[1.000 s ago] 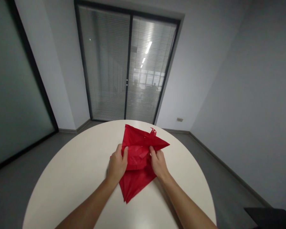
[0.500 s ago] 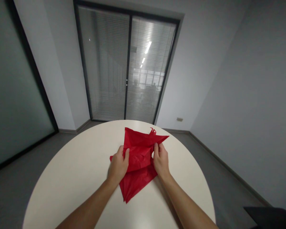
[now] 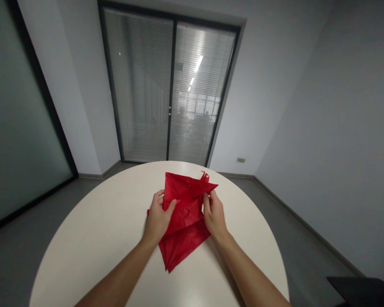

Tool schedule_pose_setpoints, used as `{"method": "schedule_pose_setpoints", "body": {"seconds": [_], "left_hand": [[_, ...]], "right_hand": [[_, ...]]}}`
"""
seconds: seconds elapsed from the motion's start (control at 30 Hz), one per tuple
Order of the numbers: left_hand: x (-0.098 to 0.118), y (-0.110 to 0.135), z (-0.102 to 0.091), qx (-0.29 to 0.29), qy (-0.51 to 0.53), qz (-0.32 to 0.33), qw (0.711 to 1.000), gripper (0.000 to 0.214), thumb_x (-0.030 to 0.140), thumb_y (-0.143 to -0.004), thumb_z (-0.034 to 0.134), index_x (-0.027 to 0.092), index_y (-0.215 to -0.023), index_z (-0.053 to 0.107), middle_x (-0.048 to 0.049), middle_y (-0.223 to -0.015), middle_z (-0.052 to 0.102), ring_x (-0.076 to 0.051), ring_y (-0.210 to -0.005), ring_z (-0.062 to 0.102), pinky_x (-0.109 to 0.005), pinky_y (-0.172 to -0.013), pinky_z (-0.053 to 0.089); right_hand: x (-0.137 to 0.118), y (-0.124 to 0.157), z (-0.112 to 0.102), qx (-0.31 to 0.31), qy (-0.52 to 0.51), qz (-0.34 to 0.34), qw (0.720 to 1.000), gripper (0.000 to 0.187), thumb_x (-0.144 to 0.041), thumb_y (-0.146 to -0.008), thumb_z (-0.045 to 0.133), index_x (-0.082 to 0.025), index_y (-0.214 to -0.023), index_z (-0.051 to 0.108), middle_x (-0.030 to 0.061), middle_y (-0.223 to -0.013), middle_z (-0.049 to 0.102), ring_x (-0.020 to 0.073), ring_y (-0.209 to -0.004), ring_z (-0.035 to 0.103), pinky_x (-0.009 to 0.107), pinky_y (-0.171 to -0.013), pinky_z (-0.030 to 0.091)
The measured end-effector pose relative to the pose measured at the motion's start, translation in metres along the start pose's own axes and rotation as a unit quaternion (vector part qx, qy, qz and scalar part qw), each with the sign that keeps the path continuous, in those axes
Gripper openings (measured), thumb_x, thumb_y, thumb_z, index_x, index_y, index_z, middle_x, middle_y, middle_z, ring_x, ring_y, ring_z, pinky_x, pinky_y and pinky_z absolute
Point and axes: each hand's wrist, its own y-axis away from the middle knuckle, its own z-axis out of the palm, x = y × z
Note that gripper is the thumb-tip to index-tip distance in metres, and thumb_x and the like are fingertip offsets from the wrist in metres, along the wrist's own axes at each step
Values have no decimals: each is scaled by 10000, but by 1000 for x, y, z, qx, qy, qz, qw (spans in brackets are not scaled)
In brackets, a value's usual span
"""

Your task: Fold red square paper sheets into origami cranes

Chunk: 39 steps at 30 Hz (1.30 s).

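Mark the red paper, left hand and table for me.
Red paper [image 3: 186,213]: head view, on its creased middle.
Left hand [image 3: 158,221]: head view, on the back of the hand.
Table [image 3: 99,224]: head view, on its pale top.

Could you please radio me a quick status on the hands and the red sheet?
Left hand holding red sheet at left edge, thumb on top. Right hand holding right edge. Sheet creased, partly folded, over round table. Nothing visibly blocking the hands.
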Motion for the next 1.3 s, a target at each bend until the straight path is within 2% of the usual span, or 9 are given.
{"method": "schedule_pose_setpoints", "body": {"seconds": [0.23, 0.47, 0.6, 0.7, 0.83, 0.97, 1.1, 1.17, 1.3], "left_hand": [[9, 6, 7, -18, 33, -52, 998, 410, 441, -769, 758, 166, -1054, 655, -114, -1080, 749, -271, -962, 715, -389, -882, 549], [5, 6, 1, 62, 0, -77, 995, 395, 505, -829, 679, 182, -1056, 682, -109, -1047, 759, -277, -886, 726, -368, -792, 557], [1, 3, -4, 68, -25, -76, 994, 441, 570, -856, 611, 168, -1024, 684, -107, -981, 761, -270, -830, 718, -358, -747, 551], [-3, -3, -10, 60, -53, -64, 995, 383, 520, -879, 584, 163, -991, 666, -101, -959, 752, -248, -792, 706, -354, -738, 548], [-13, -14, -20, 66, -65, -71, 993, 277, 364, -879, 587, 170, -1077, 593, -99, -963, 737, -219, -788, 713, -317, -707, 553], [-22, -20, -29, 61, -123, -90, 986, 531, 248, -876, 563, 158, -1374, 401, -92, -933, 719, -197, -754, 705, -304, -698, 548], [-17, -17, -38, 24, -320, -83, 943, 711, 202, -831, 573, 153, -1489, 310, -87, -890, 702, -243, -793, 697, -361, -775, 537], [-10, -14, -39, 5, -411, -67, 909, 682, 221, -826, 567, 150, -1473, 361, -143, -1032, 696, -294, -928, 691, -416, -850, 528], [2, -6, -30, -3, -513, 119, 850, 590, 180, -836, 519, 138, -1421, 453, -195, -1462, 461, -344, -1329, 470, -484, -1087, 405]], "right_hand": [[2, 8, 17, 37, -93, 49, 994, 328, -379, -985, 473, -237, -1274, 417, 85, -1146, 650, 204, -990, 650, 353, -874, 515], [4, 1, 5, 13, -28, 71, 997, 285, -487, -908, 589, -209, -970, 575, 44, -908, 705, 220, -787, 642, 321, -720, 503], [12, -4, -4, -3, -9, 93, 996, 423, -576, -914, 529, -179, -815, 635, 44, -799, 710, 216, -731, 613, 300, -671, 473], [23, -7, -9, -49, -41, 149, 987, 482, -617, -899, 510, -170, -775, 642, 50, -744, 710, 217, -688, 623, 292, -612, 473], [41, -7, -13, -149, -98, 257, 950, 451, -604, -854, 558, -171, -766, 648, 45, -676, 711, 224, -597, 647, 292, -527, 472], [58, -2, -13, -208, -68, 274, 937, 409, -552, -844, 579, -163, -761, 676, 47, -674, 727, 222, -591, 669, 290, -527, 488], [64, 2, -11, -221, -20, 235, 946, 347, -486, -856, 579, -167, -858, 716, 54, -752, 756, 232, -660, 698, 296, -564, 511], [64, 3, -10, -222, 19, 208, 952, 302, -441, -856, 590, -174, -880, 731, 56, -796, 766, 236, -704, 706, 298, -593, 512], [63, 4, -8, -224, 104, 164, 955, 228, -367, -862, 599, -196, -891, 748, 54, -858, 774, 226, -754, 708, 292, -645, 487]]}}
